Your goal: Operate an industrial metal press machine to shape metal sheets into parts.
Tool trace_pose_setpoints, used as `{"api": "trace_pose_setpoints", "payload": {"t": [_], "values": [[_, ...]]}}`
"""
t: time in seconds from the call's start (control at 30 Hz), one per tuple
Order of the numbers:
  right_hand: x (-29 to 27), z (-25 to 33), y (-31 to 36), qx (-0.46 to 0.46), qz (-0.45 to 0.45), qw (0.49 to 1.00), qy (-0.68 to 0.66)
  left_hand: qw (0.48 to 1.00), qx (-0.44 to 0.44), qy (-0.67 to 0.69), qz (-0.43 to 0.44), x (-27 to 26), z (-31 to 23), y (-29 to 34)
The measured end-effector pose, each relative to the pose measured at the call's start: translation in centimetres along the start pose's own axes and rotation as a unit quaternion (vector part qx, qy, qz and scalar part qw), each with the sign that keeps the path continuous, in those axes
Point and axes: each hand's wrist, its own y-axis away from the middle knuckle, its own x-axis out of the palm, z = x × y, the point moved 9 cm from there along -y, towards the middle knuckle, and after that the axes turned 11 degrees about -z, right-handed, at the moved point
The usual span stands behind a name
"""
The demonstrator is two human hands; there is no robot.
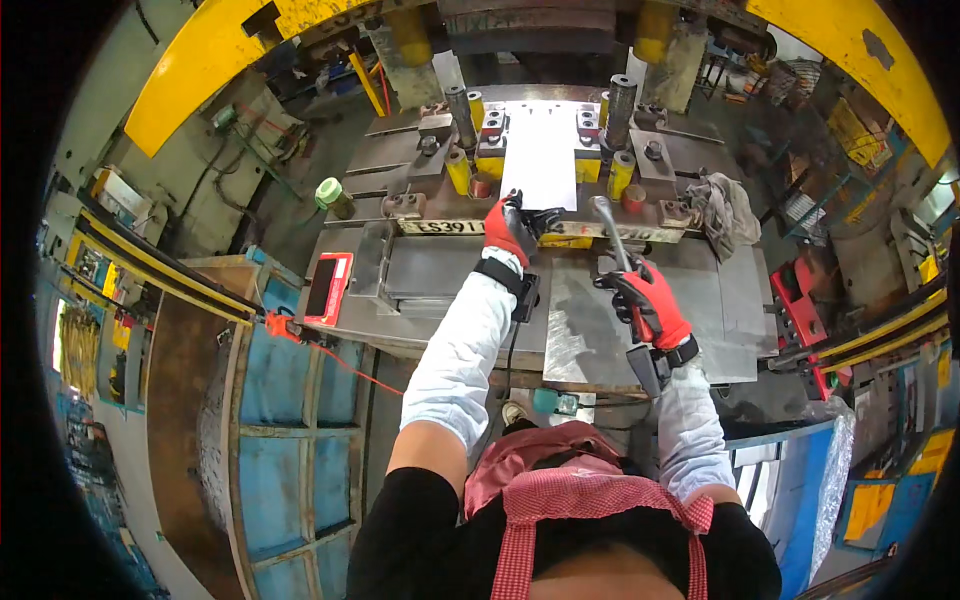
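Observation:
A bright white flat sheet (540,160) lies lengthwise between the posts of a press die. At its near left corner is my left hand (512,232), in a red and black glove, with its fingers closed on the sheet's near edge. My right hand (647,305), gloved the same way, is wrapped round a metal tool (614,235) with a slim shaft and a rounded head. That head points up and away, just right of the sheet's near end. The tool's exact kind cannot be made out.
Guide posts (620,112) and yellow cylinders (621,174) flank the sheet. A grey rag (725,213) lies at the bed's right. Flat metal plates (640,340) cover the near table. A red-framed dark device (328,288) and a green-capped bottle (335,197) are left.

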Motion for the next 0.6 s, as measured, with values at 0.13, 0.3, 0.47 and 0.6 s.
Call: {"api": "trace_pose_setpoints", "payload": {"t": [0.13, 0.3, 0.47, 0.6], "values": [[-5.4, -1.3, 0.9, -0.076, -0.049, 0.995, 0.046, 0.999, -0.029, -0.017, -0.01, -0.7, 0.3, -0.5], [-19.3, -8.3, 2.4, -0.086, -0.25, 0.964, 0.026, 0.999, -0.036, 0.003, -0.027, -1.4, 0.8, -1.4], [-22.5, -11.8, 2.7, -0.059, -0.221, 0.968, -0.101, 0.999, -0.028, -0.011, -0.042, -1.0, 0.9, -1.0], [-21.6, -11.8, 2.4, -0.035, -0.216, 0.966, -0.14, 0.998, -0.041, 0.022, -0.049, -1.9, 0.5, -1.3]]}}
